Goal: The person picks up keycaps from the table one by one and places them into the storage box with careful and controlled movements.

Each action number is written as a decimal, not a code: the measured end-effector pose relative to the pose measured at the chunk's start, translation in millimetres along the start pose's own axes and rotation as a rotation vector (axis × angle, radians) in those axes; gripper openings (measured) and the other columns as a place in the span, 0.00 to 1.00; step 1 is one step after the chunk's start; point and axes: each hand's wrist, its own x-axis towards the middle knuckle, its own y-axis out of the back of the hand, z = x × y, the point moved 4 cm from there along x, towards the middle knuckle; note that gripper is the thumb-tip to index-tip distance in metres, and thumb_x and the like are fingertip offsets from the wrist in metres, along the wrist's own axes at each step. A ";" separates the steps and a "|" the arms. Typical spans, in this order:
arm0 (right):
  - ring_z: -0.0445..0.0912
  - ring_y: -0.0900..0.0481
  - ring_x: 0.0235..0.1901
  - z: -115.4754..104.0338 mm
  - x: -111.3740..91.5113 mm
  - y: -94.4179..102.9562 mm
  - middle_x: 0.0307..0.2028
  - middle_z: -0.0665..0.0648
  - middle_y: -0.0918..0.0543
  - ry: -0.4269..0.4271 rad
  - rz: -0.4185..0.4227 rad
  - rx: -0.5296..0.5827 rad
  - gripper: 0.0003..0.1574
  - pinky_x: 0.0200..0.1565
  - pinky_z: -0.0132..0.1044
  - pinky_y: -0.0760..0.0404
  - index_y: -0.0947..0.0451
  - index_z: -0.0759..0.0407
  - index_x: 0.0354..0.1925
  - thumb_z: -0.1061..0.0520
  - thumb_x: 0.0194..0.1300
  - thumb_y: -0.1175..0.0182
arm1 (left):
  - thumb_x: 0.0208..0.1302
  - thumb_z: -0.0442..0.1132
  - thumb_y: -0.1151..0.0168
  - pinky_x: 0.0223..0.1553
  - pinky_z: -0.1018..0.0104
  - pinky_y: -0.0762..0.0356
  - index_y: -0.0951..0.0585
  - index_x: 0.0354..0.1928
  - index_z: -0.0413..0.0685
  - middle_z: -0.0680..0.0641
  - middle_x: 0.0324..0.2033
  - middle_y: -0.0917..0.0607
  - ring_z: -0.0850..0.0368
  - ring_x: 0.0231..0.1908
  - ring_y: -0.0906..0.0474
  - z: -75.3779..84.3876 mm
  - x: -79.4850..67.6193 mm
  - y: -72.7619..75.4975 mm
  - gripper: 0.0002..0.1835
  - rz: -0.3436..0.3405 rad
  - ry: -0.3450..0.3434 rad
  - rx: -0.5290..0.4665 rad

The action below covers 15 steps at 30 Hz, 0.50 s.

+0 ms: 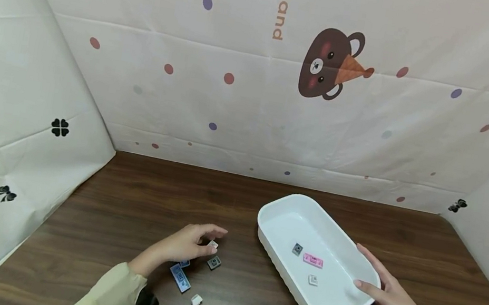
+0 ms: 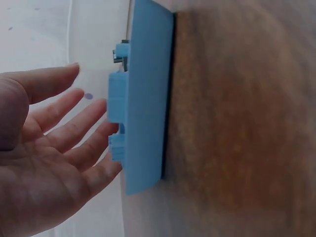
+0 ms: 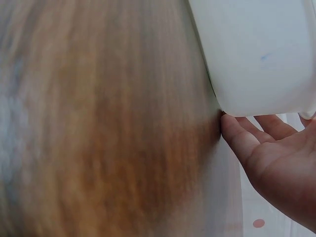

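Note:
My left hand point(image 1: 189, 242) hovers over the small blocks, its thumb and fingers apart. A white block point(image 1: 213, 244) shows between thumb and forefinger in the head view; the left wrist view shows nothing held. Around this hand lie a grey block point(image 1: 214, 262), a long blue block point(image 1: 180, 277) with raised parts, another blue piece point(image 1: 185, 263) partly hidden by the hand, and a white block point(image 1: 196, 301). My right hand point(image 1: 388, 290) grips the near right corner of a white tray point(image 1: 272, 263), thumb inside the rim and fingers outside.
Inside the tray lie a grey block point(image 1: 297, 249), a long pink block point(image 1: 313, 260) and a white block point(image 1: 313, 280). The dark wooden table point(image 1: 181, 190) meets a printed white cloth point(image 1: 253, 95) at its back, with more cloth on both sides.

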 end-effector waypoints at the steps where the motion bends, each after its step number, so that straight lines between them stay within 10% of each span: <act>1: 0.24 0.34 0.46 0.0 0.1 0.1 0.53 0.29 0.44 -0.006 0.000 -0.002 0.44 0.41 0.26 0.27 0.59 0.48 0.70 0.59 0.64 0.48 | 0.62 0.35 0.44 0.51 0.47 0.30 0.30 0.58 0.41 0.41 0.53 0.24 0.45 0.53 0.28 -0.5 0.9 -0.5 0.21 -0.013 0.002 0.004; 15: 0.24 0.34 0.47 1.3 0.8 0.5 0.53 0.28 0.43 0.020 -0.006 0.008 0.44 0.41 0.25 0.27 0.60 0.49 0.70 0.60 0.64 0.49 | 0.52 0.27 0.38 0.41 0.64 0.26 0.22 0.48 0.42 0.48 0.41 0.19 0.54 0.42 0.26 -11.7 8.9 -0.3 0.19 -0.034 0.023 0.122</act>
